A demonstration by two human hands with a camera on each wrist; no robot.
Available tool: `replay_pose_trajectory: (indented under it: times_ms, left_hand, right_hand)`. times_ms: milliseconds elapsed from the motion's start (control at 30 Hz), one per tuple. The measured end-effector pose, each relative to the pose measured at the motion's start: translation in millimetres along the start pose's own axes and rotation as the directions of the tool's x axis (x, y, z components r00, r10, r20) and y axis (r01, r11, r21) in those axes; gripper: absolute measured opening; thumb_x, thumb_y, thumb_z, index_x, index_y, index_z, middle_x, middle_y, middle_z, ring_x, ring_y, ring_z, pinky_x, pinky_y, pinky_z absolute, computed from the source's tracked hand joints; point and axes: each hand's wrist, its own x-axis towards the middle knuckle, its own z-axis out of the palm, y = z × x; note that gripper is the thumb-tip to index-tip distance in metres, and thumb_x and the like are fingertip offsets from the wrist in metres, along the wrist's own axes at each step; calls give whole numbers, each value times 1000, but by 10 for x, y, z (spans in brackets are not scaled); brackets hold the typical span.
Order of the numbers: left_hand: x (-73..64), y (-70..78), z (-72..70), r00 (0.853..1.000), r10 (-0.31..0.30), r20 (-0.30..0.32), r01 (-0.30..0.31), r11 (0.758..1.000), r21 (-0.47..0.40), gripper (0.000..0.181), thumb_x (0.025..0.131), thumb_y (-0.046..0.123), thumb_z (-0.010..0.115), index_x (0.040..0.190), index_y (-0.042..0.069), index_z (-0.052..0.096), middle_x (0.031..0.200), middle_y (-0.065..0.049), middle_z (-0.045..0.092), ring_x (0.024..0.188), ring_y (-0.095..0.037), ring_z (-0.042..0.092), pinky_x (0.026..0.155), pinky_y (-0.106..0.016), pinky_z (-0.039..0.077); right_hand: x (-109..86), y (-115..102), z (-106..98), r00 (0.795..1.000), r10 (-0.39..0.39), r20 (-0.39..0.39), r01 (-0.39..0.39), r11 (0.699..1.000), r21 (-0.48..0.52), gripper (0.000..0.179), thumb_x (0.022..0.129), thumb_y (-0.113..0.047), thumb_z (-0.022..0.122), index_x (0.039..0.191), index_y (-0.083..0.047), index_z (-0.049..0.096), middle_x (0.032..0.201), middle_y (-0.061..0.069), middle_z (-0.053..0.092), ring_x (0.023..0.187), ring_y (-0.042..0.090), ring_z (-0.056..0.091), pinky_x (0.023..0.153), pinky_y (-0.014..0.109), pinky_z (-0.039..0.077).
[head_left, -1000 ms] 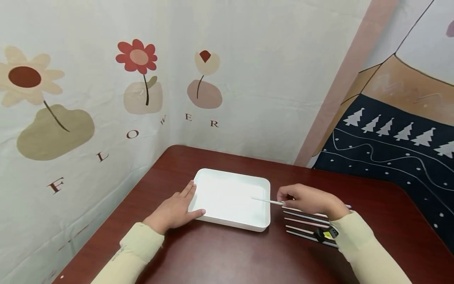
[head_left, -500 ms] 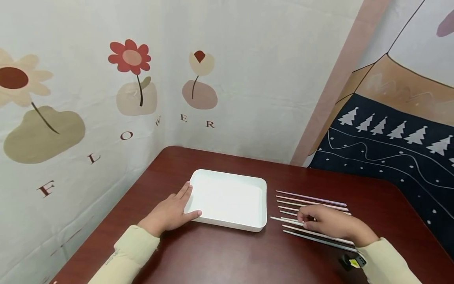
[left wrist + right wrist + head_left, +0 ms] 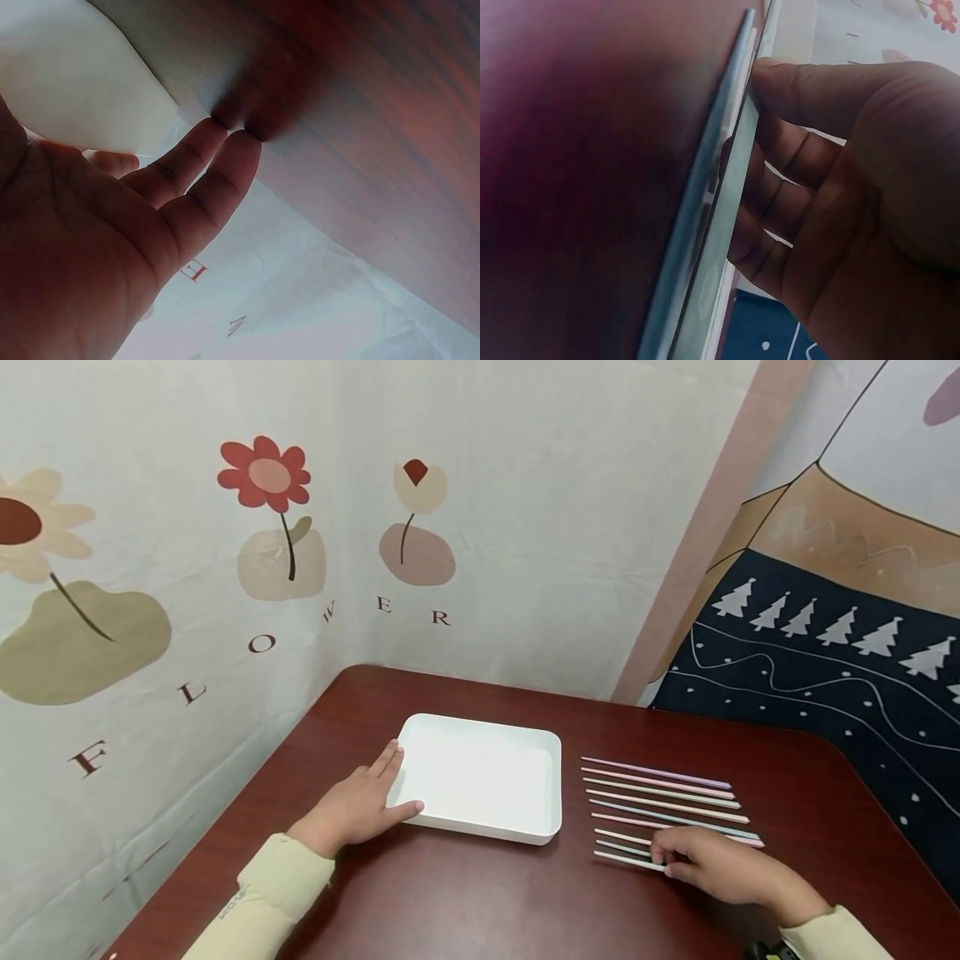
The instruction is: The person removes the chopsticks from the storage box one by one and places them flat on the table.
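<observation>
A white tray (image 3: pixel 551 838) lies on the table, with the left hand (image 3: pixel 352 814) resting against its left side. That hand's fingers are extended, and its thumb touches the near left corner. In the left wrist view, the fingertips (image 3: pixel 236 150) show past the pale tray wall (image 3: pixel 82 75). At the near end of a row of pastel chopsticks, the right hand (image 3: pixel 723 867) pinches a pale green chopstick (image 3: pixel 731 172) between thumb and fingers. A blue chopstick (image 3: pixel 694 202) lies close alongside it. The hand hides the thicker ends of the nearest chopsticks.
Several chopsticks, the farthest a purple one (image 3: pixel 656 772), lie roughly parallel and spaced apart right of the tray. The dark red table (image 3: pixel 465 902) meets a white printed curtain (image 3: pixel 525 568) behind and a dark patterned cloth (image 3: pixel 810 693) at the right.
The right hand has moved from the tray's right edge, chopstick in hand, toward the near right, to the near end of the row. The left hand stays at the tray.
</observation>
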Motion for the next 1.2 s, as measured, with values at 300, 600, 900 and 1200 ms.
replay_pose_trajectory:
  times_ms: [300,600,900,1200]
  left_hand:
    - [-29,-8,-1,1000,2,-4,-2,1000,-15,104,91,76,42,156,-3,21,164,-16,13,129,-55,42,104,-60,37]
    - [-22,12,3,1000,4,5,-4,1000,-20,106,90,78,40,157,-2,20,165,-16,12,130,-54,42,104,-60,37]
    - [13,44,-10,1000,2,13,-2,1000,-16,104,90,76,42,157,-1,20,165,-15,12,130,-54,42,104,-59,38]
    - [3,47,11,1000,13,12,-13,1000,-15,104,91,77,41,156,-2,21,165,-15,12,132,-53,41,105,-59,37]
  right_hand:
    - [-17,12,34,999,-38,-7,38,999,-2,18,98,-6,61,94,-23,59,82,-16,52,74,-2,48,60,23,41]
    - [-25,-5,39,1000,-6,-1,6,999,-35,21,96,-3,62,93,-24,59,82,-17,52,73,-2,48,60,23,41]
    - [-38,38,64,998,56,-4,-56,998,-21,21,94,-4,64,92,-24,60,81,-17,52,72,-1,48,60,24,41]
    - [-82,8,-10,999,48,-18,-48,999,-9,12,99,-12,61,94,-23,61,81,-16,54,72,-1,49,60,24,41]
